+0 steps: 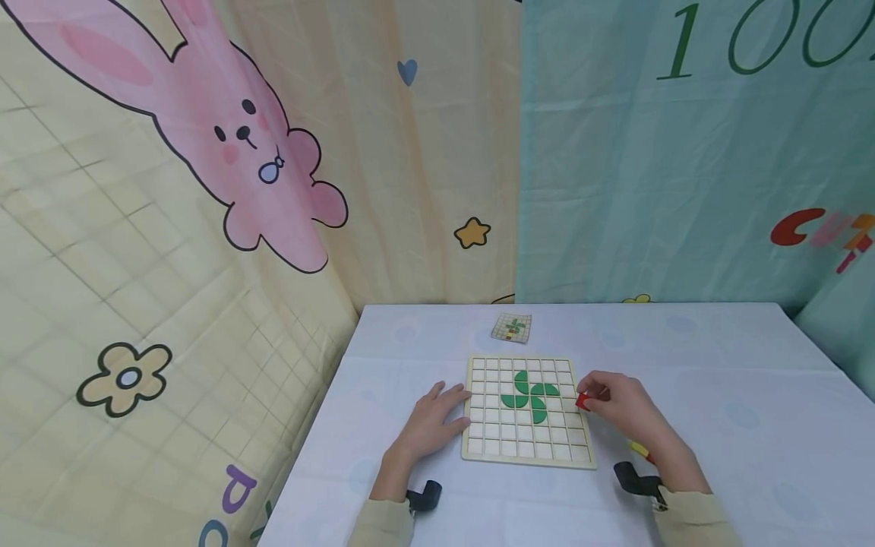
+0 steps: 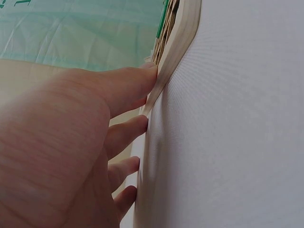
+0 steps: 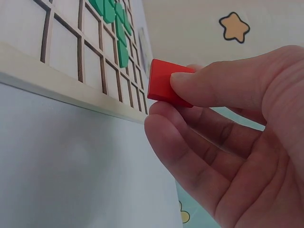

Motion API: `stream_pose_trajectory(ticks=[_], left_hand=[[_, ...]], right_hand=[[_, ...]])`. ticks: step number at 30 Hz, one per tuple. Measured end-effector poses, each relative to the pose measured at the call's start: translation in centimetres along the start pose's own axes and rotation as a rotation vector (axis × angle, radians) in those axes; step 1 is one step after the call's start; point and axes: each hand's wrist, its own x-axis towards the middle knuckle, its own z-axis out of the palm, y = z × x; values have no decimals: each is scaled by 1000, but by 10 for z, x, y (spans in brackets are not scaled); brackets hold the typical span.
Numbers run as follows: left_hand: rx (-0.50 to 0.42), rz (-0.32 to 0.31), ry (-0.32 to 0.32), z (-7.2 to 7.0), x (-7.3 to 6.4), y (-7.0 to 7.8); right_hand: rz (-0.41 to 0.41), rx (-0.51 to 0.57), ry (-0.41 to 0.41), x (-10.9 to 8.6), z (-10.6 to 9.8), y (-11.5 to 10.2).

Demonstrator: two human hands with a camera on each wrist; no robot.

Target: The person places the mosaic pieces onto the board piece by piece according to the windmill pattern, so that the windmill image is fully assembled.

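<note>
A wooden grid board (image 1: pixel 488 441) lies on the white table, with several green rounded tiles (image 1: pixel 538 410) set in a pinwheel near its middle. My left hand (image 1: pixel 431 422) rests at the board's left edge, fingers fairly straight, and in the left wrist view its fingertips (image 2: pixel 142 122) touch the wooden rim. At the board's right edge my right hand (image 1: pixel 618 403) pinches a red square tile (image 3: pixel 164 81) between thumb and fingers. In the right wrist view the red tile is held up beside the rim, apart from the grid cells.
A small pattern card (image 1: pixel 511 327) lies behind the board, showing a green shape above a few coloured squares. Yellow and red pieces (image 1: pixel 641 450) lie on the table, partly hidden under my right forearm. Printed curtains (image 1: pixel 437 167) hang behind the table (image 1: pixel 752 425).
</note>
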Motion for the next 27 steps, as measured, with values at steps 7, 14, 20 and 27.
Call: stream_pose_trajectory(ticks=[7, 14, 20, 27], left_hand=[[-5, -3, -4, -1, 0, 1], [-6, -2, -5, -1, 0, 0], [-10, 0, -5, -2, -1, 1], [-16, -3, -6, -3, 0, 2]], right_hand=[[4, 16, -11, 3, 6, -9], [2, 43, -28, 8, 16, -13], [-1, 48, -39, 11, 25, -18], [-23, 38, -43, 15, 36, -23]])
